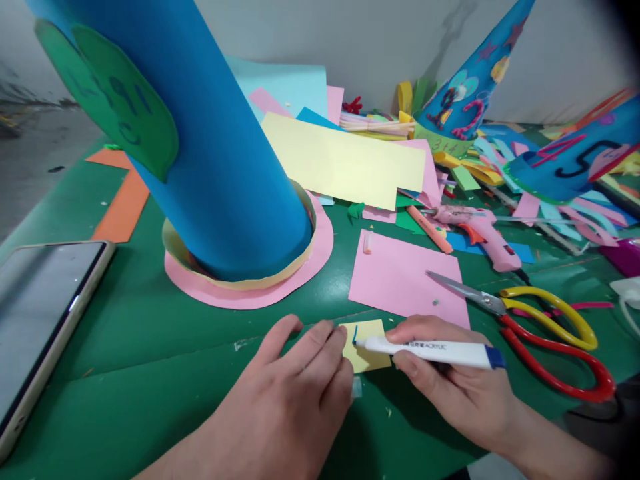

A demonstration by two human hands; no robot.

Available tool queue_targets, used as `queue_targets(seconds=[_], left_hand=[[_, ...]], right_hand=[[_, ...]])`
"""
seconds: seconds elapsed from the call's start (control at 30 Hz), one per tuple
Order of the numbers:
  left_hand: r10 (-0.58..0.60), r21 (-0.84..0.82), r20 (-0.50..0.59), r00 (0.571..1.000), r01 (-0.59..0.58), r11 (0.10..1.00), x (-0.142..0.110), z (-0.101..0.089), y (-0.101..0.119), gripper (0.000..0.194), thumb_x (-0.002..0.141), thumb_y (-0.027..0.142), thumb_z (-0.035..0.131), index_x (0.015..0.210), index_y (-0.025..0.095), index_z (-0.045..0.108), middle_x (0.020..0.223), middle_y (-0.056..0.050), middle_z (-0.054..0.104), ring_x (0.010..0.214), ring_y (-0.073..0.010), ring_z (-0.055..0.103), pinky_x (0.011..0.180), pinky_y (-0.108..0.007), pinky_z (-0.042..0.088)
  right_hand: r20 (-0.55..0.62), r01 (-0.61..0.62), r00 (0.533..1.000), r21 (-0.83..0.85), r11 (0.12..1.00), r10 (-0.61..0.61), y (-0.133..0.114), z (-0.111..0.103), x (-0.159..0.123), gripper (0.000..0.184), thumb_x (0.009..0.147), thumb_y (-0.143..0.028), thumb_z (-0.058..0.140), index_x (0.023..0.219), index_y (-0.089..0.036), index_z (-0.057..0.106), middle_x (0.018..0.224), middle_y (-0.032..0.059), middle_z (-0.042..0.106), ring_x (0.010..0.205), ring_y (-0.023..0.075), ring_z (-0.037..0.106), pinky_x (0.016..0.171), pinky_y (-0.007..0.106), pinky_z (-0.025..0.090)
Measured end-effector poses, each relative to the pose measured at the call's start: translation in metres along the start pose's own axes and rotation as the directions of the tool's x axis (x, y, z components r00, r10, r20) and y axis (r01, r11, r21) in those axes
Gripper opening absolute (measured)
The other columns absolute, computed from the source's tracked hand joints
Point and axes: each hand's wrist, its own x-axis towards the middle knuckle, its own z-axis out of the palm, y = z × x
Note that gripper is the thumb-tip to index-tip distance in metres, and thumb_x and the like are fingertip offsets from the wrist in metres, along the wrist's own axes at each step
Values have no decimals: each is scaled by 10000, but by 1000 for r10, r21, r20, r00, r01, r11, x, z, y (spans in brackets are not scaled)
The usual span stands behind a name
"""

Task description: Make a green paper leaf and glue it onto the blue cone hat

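My right hand (pixel 455 380) is closed around a white acrylic marker (pixel 430 350) with a dark blue end. The marker's tip touches a small yellow paper piece (pixel 370 353) beside a short blue stroke. My left hand (pixel 305 387) rests at the left edge of that piece, its bent fingertips and thumb holding it against the table. Behind my left hand, a blue paper cylinder (pixel 220 167) stands inside a pink brim (pixel 320 250) with a yellow inner band. A green leaf-shaped cutout (pixel 130 107) with drawn marks is stuck on the cylinder.
Red-and-yellow-handled scissors (pixel 500 307) lie right, their blades over a pink sheet (pixel 400 273). Behind them is a pink glue gun (pixel 480 227). A phone (pixel 45 313) lies left, near orange strips (pixel 120 207). Paper scraps and decorated blue cones (pixel 465 87) crowd the back.
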Motion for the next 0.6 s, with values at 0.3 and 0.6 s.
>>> queue_targets(seconds=[0.3,0.6], left_hand=[[-1,-16,18,1000,1,1000,0,1,-1,203,857,269,461,984,196,602,1139,-40,621,1055,-223,524,922,-408,240],[-9,-26,17,1000,9,1000,-1,1,-1,198,854,268,478,996,192,592,1148,-45,614,1061,-223,523,925,-405,246]], right_hand=[[0,-2,1000,106,994,2,1,0,-3,188,736,-122,625,906,-202,624,798,21,677,671,123,639,591,185,531],[34,-27,999,130,991,22,1,0,-2,185,726,-114,636,891,-199,628,766,1,671,605,99,616,533,159,503]])
